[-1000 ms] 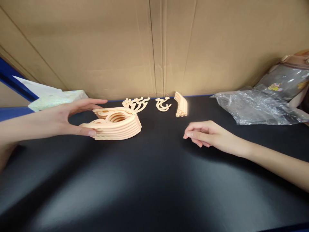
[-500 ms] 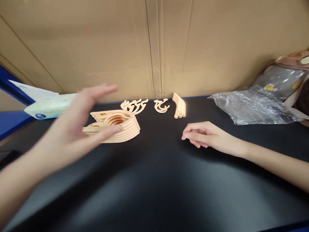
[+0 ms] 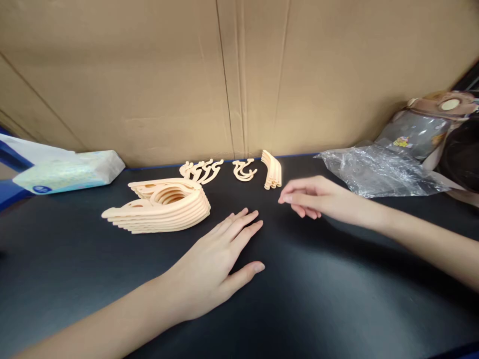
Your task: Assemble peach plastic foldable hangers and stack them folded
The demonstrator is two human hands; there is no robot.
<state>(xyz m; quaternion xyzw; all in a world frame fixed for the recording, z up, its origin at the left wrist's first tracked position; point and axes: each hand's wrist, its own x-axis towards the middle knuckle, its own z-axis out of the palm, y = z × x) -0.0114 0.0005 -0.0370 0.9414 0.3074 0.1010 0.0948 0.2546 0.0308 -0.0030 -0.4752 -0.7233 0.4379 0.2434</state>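
My left hand (image 3: 217,259) lies flat, palm down, on the black table (image 3: 337,299), fingers stretched out and holding nothing. Just left of its fingertips sits a stack of peach plastic hanger bodies (image 3: 160,205). My right hand (image 3: 314,197) hovers low over the table with its fingers loosely curled and nothing visible in them. It is nearest a small upright stack of curved peach strips (image 3: 272,170). Two small groups of peach hooks (image 3: 200,169) (image 3: 244,169) lie along the back edge.
A cardboard wall (image 3: 239,75) closes off the back. A tissue pack (image 3: 69,170) lies at the far left. Crumpled clear plastic bags (image 3: 374,172) and a grey packaged item (image 3: 419,132) fill the back right corner.
My left hand let go of the hanger stack, lifted, and came down flat on the table to its right. My right hand moved slightly toward the curved strips.
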